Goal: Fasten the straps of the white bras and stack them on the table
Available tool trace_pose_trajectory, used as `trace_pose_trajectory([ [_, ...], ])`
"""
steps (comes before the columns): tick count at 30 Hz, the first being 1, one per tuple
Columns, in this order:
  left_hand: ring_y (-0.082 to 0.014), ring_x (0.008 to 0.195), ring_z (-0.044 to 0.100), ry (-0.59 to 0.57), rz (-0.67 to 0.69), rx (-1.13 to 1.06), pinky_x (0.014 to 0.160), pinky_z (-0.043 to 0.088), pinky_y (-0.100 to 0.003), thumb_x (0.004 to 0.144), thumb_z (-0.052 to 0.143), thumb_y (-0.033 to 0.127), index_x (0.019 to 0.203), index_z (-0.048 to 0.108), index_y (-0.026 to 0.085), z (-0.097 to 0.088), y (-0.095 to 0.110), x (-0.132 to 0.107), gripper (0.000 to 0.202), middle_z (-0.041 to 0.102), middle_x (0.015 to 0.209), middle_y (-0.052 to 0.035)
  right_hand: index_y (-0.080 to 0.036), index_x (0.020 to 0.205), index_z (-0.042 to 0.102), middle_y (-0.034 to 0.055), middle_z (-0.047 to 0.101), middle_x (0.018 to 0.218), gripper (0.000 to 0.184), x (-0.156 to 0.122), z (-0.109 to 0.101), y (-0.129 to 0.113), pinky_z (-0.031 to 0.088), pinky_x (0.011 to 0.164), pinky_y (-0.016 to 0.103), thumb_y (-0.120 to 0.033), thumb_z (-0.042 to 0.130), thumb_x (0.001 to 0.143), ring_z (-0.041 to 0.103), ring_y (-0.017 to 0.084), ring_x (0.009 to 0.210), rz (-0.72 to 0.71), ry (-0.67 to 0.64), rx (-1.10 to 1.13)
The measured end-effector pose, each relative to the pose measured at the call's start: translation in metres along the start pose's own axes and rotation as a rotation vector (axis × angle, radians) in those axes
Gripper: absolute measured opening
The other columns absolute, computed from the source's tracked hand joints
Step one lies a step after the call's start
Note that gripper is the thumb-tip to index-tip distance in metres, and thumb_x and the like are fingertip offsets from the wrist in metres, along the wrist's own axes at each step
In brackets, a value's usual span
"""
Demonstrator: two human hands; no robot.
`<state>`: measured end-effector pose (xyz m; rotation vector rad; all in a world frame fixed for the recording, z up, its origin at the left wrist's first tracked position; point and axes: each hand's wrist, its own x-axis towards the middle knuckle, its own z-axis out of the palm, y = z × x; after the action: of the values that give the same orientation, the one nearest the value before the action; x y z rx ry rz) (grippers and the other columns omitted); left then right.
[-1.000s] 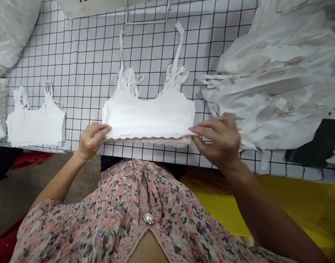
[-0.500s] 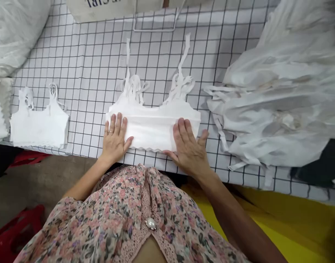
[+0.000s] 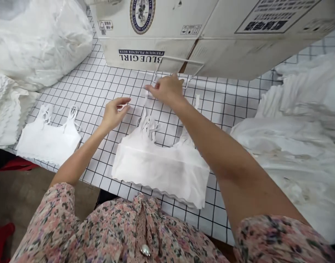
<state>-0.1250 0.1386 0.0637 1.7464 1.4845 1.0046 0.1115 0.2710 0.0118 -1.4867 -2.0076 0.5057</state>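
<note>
A white scallop-hemmed bralette [image 3: 159,170] lies flat on the grid-printed table [image 3: 101,78], its straps running away from me. My right hand [image 3: 166,90] is above the far end of the left-hand strap [image 3: 144,109], with its fingertips pinched on the strap's tip. The other strap [image 3: 197,101] lies free and partly hidden behind my right forearm. My left hand [image 3: 114,115] hangs over the grid beside the bralette, fingers apart, touching nothing. A second bralette [image 3: 48,140] lies flat to the left of my left forearm.
A stack of scalloped white pieces [image 3: 5,109] and a white bag [image 3: 38,44] sit at the left. A white garment pile [image 3: 293,146] fills the right. A cardboard box [image 3: 189,36] and wire rack [image 3: 178,62] stand at the far side. A red crate [image 3: 0,237] is on the floor.
Both hands have lifted off the bralette's body, where they pressed flat, and moved to the far side near the straps. The view has tilted forward, showing the cardboard box.
</note>
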Motion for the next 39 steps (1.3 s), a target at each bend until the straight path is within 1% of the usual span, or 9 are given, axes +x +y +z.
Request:
trace_pose_trajectory([
  [4, -0.0238, 0.115, 0.079, -0.021, -0.079, -0.110, 0.101, 0.066, -0.040, 0.091, 0.068, 0.018, 0.114, 0.080, 0.015, 0.009, -0.007, 0.031, 0.026, 0.083, 0.125, -0.0142, -0.022, 0.071, 0.056, 0.0139, 0.065, 0.090, 0.034, 0.036, 0.039, -0.010, 0.035, 0.112, 0.091, -0.027, 0.089, 0.078, 0.053, 0.053, 0.135, 0.258, -0.106, -0.111],
  [9, -0.0200, 0.105, 0.079, -0.026, -0.185, -0.276, 0.096, 0.068, -0.039, 0.092, 0.064, 0.012, 0.119, 0.076, 0.016, 0.007, -0.019, 0.043, 0.030, 0.081, 0.125, -0.0123, -0.024, 0.078, 0.060, 0.0097, 0.070, 0.096, 0.019, 0.029, 0.029, -0.007, 0.056, 0.107, 0.061, -0.025, 0.076, 0.089, 0.067, 0.031, 0.105, 0.139, -0.176, 0.013],
  [14, -0.0220, 0.112, 0.077, -0.071, -0.221, -0.207, 0.102, 0.067, -0.040, 0.091, 0.063, 0.010, 0.123, 0.075, 0.015, 0.014, -0.036, 0.065, 0.034, 0.078, 0.132, -0.0141, -0.022, 0.079, 0.060, 0.0139, 0.069, 0.099, 0.039, 0.021, 0.021, -0.003, 0.034, 0.116, 0.085, -0.043, 0.092, 0.078, 0.055, 0.044, 0.129, 0.134, -0.212, -0.093],
  [20, -0.0247, 0.140, 0.067, -0.212, 0.073, 0.077, 0.125, 0.051, -0.043, 0.090, 0.056, 0.004, 0.136, 0.077, 0.018, 0.032, -0.054, 0.116, 0.053, 0.074, 0.147, -0.0109, -0.025, 0.079, 0.063, 0.0090, 0.070, 0.093, 0.028, 0.009, 0.021, -0.012, 0.048, 0.114, 0.071, -0.040, 0.087, 0.079, 0.059, 0.040, 0.124, 0.136, -0.154, 0.009],
  [24, -0.0258, 0.121, 0.072, -0.407, 0.169, 0.156, 0.115, 0.056, -0.040, 0.079, 0.071, 0.007, 0.113, 0.087, 0.022, 0.039, -0.061, 0.149, 0.040, 0.076, 0.127, -0.0079, -0.024, 0.082, 0.066, 0.0069, 0.073, 0.090, 0.018, -0.009, -0.001, -0.006, 0.054, 0.108, 0.058, -0.039, 0.075, 0.089, 0.066, 0.030, 0.106, 0.084, -0.031, 0.042],
  [27, -0.0261, 0.102, 0.074, -0.416, 0.165, 0.166, 0.100, 0.060, -0.043, 0.066, 0.083, 0.006, 0.080, 0.083, 0.022, 0.041, -0.064, 0.162, 0.021, 0.073, 0.111, -0.0083, -0.024, 0.077, 0.067, 0.0053, 0.073, 0.083, 0.013, -0.024, -0.016, 0.002, 0.056, 0.102, 0.057, -0.031, 0.076, 0.085, 0.067, 0.028, 0.094, 0.051, -0.010, 0.063],
  [32, -0.0270, 0.086, 0.073, -0.383, 0.111, 0.143, 0.096, 0.061, -0.054, 0.068, 0.089, 0.006, 0.060, 0.068, 0.023, 0.032, -0.047, 0.147, 0.027, 0.066, 0.075, -0.0041, -0.023, 0.082, 0.070, 0.0054, 0.077, 0.091, 0.005, -0.041, -0.027, -0.004, 0.060, 0.094, 0.047, -0.025, 0.073, 0.085, 0.070, 0.025, 0.092, 0.077, -0.022, 0.189],
  [36, -0.0277, 0.092, 0.077, -0.332, 0.033, -0.093, 0.095, 0.064, -0.058, 0.084, 0.089, 0.018, 0.082, 0.076, 0.020, 0.010, -0.006, 0.110, 0.013, 0.073, 0.078, -0.0064, -0.026, 0.099, 0.078, 0.0051, 0.080, 0.109, 0.022, -0.047, -0.042, -0.036, 0.059, 0.100, 0.041, -0.043, 0.065, 0.104, 0.073, 0.023, 0.112, -0.005, -0.132, 0.510],
  [39, -0.0292, 0.100, 0.080, -0.302, -0.057, -0.242, 0.094, 0.067, -0.057, 0.087, 0.090, 0.018, 0.097, 0.076, 0.016, -0.009, 0.025, 0.077, 0.018, 0.075, 0.083, -0.0061, -0.026, 0.092, 0.080, 0.0040, 0.077, 0.093, 0.031, -0.051, -0.060, -0.062, 0.059, 0.096, 0.040, -0.056, 0.077, 0.099, 0.073, 0.021, 0.099, -0.031, -0.309, 0.694],
])
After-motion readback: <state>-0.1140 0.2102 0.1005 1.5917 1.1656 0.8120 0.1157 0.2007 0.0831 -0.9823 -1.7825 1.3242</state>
